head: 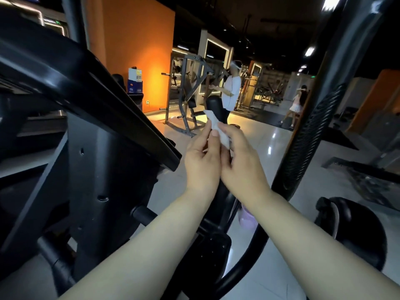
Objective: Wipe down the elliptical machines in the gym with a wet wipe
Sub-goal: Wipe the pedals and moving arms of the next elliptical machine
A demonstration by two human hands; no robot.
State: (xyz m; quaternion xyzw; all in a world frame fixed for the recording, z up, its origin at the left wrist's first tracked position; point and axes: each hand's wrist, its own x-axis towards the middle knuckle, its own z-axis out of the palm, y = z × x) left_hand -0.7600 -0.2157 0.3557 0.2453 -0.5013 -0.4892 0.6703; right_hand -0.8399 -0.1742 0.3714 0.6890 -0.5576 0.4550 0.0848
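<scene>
Up front, the left hand [202,161] and right hand [240,163] meet on the crumpled white wet wipe [217,126] — each pinching it between thumb and fingertips. The wipe is held in mid-air, between the elliptical machine [97,159] on the left and the ribbed handlebar [307,144] on the right.

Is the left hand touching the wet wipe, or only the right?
Touching. In the head view the left hand pinches the wet wipe with its thumb on top; the right hand pinches the other side.
</scene>
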